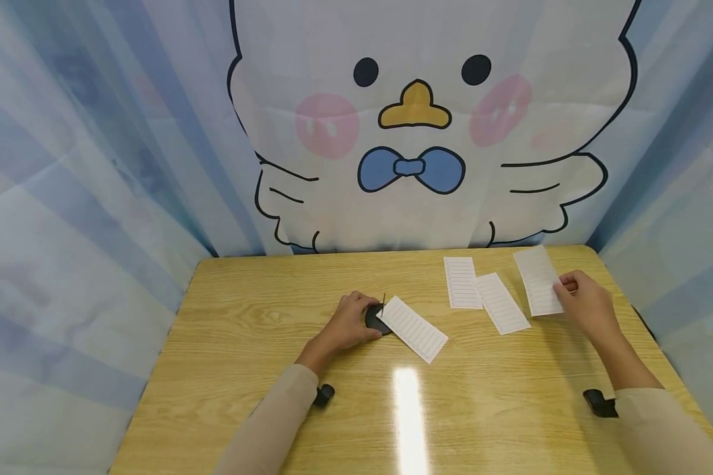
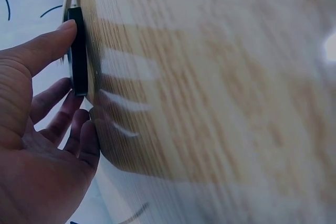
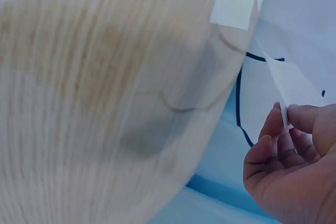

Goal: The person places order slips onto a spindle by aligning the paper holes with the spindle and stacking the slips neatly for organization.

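Observation:
A receipt spike with a round black base [image 1: 373, 318] and a thin upright pin stands on the table. My left hand [image 1: 352, 321] pinches the base's rim, thumb on the near side; in the left wrist view the black base [image 2: 78, 56] appears edge-on between thumb and fingertips. One lined paper slip [image 1: 414, 330] lies with its corner at the pin, apparently pierced by it. At the right, my right hand [image 1: 588, 303] pinches another slip [image 1: 537, 280] by its edge, held above the table. That raised slip [image 3: 294, 85] shows thin between thumb and fingers in the right wrist view.
Two more lined slips, a far one [image 1: 463, 284] and a nearer one [image 1: 502, 303], lie side by side on the wooden table [image 1: 261, 369], left of the raised slip. A printed curtain [image 1: 410, 218] hangs behind the table's back edge.

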Tool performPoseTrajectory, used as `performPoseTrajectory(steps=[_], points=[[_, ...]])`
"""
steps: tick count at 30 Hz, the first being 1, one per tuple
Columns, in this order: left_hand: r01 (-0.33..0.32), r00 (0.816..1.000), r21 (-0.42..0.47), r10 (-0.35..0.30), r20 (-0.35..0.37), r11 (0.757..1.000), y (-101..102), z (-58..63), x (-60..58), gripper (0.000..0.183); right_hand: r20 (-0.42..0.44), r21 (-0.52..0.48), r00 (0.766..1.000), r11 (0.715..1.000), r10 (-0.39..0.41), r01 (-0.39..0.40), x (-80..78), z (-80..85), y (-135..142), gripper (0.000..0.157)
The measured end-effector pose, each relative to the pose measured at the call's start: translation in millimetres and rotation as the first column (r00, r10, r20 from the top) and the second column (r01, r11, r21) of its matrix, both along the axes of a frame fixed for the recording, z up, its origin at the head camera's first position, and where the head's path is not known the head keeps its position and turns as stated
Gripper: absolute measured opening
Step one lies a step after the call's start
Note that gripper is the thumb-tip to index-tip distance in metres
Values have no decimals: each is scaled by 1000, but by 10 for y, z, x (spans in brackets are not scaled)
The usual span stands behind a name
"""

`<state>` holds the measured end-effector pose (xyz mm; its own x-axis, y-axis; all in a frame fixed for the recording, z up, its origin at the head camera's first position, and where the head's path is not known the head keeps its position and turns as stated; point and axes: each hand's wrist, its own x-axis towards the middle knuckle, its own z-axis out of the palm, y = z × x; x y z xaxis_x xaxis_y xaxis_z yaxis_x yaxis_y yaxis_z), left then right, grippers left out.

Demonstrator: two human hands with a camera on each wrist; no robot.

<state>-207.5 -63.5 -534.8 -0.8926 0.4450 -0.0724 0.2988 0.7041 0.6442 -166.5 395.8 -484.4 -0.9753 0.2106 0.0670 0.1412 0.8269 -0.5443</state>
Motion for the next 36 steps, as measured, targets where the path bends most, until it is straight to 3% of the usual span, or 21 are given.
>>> performPoseTrajectory(steps=[9,17,22,28,36], points=[[0,1000,-5,0,-4,1000,-2,-1,2,68,-29,19,997,998,67,-67,-10,266,47,38],[-15,999,65,12,42,998,-59,68,13,75,-77,56,987,989,143,-139,-30,570,-27,31],[-25,999,137,18,49,990,-118,191,10,70,-69,56,985,986,158,-154,-44,702,-72,34],[-48,999,192,47,8,980,-184,380,-2,58,-83,57,981,984,173,-168,-53,801,-153,36],[-30,990,250,64,-128,968,-184,723,-57,41,-96,56,970,975,221,-217,-48,926,-289,33]])
